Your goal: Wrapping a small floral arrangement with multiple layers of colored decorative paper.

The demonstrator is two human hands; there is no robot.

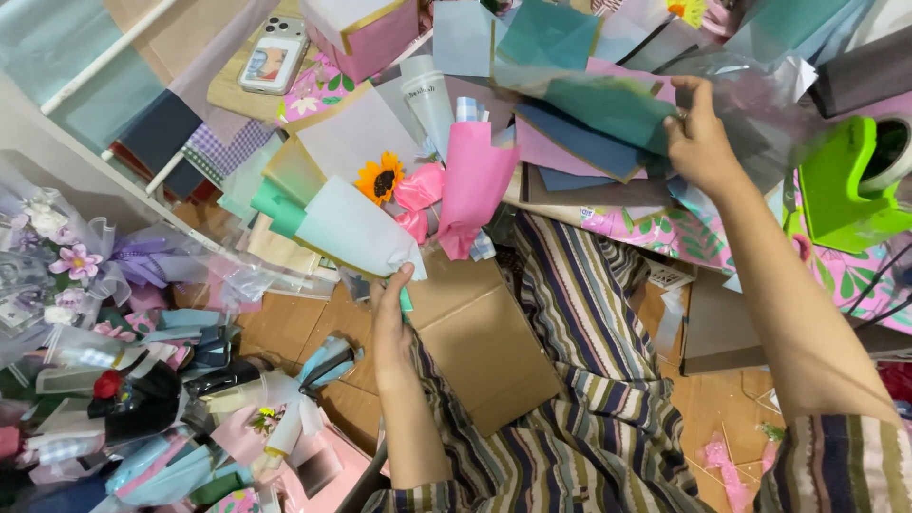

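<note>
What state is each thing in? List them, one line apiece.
left hand: closed around the bouquet's base, holding it up.
sunflower bouquet: partly wrapped, white, green and pink papers fanned around one flower.
right hand: gripping a translucent sheet.
translucent sheet: lifted, crumpled at the grip.
paper stack: spread out, sheets overlapping.
tape dispenser: upright on the table edge.
phone: lying flat, back up.
finished bouquets: piled on the floor.
</note>
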